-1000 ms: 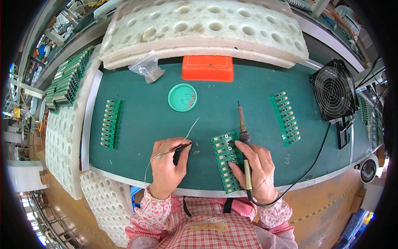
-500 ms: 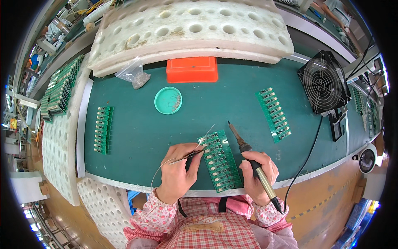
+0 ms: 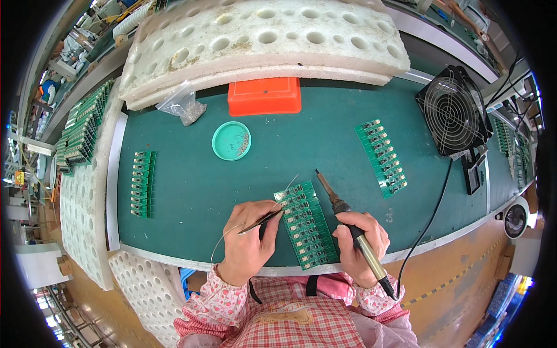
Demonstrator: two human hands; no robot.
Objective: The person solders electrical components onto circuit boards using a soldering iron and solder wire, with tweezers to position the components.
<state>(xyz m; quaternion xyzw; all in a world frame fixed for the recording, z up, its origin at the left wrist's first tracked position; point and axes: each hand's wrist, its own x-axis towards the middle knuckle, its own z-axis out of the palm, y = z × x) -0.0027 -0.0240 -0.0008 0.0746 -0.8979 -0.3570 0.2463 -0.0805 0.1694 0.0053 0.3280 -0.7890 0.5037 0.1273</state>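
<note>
Where the circuit board (image 3: 306, 226) lies: lower centre of the frame, slanting slightly on the green bench (image 3: 278, 156), between both hands.
Left hand (image 3: 249, 235): closed, pinching a dark slim tool (image 3: 259, 222) and thin wire (image 3: 290, 184) at the board's upper left corner; contact is hard to judge from here.
Right hand (image 3: 362, 246): wrapped round a soldering iron (image 3: 342, 206), tip clear of the board.
Progress: seemingly partway; components are seated, finished joints too small to make out. Similar panels at far left (image 3: 143, 184) and right (image 3: 381, 158): done or pending, I can't say.
Board's look: green, long, with rows of white and black components.
</note>
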